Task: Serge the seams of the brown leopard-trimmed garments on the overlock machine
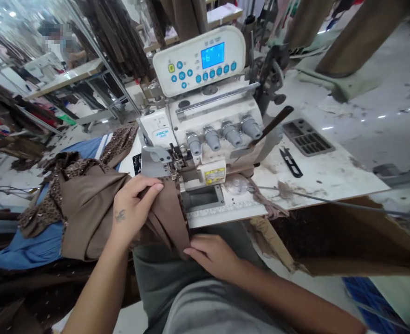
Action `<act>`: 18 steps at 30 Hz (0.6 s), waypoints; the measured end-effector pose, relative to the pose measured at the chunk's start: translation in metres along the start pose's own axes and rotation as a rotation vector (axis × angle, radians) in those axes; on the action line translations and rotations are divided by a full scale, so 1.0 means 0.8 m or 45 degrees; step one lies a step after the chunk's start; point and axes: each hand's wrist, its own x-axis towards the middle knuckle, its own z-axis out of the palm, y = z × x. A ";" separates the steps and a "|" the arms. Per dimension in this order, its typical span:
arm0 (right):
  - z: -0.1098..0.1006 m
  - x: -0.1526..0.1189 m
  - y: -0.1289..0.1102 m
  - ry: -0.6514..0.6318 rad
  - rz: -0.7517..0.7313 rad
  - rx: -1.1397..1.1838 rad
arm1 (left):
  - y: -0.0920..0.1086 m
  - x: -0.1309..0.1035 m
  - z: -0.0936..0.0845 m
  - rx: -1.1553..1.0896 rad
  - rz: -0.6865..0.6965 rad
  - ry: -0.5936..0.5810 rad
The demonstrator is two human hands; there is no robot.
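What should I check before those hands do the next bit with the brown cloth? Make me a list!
1. Left hand on the brown cloth: ok, it rests on top, near the presser foot.
2. Right hand on the cloth: ok, its thumb and fingers pinch the edge nearest the person.
3. Left thumb off the presser foot: ok, but it's close, so I'd be careful.
4. Screen lit: ok, it glows blue.
5. Snips away from the cloth: ok, they lie on the table, across the machine.
6. Cloth edge lined up under the foot: cannot tell, too small to see.
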 end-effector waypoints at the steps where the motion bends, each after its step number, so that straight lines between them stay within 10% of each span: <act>1: 0.003 -0.005 0.003 0.005 -0.014 -0.010 | 0.001 -0.002 -0.002 -0.015 -0.047 -0.017; 18: -0.001 -0.012 0.017 0.158 -0.002 0.031 | -0.007 0.028 0.022 -0.084 -0.293 -0.086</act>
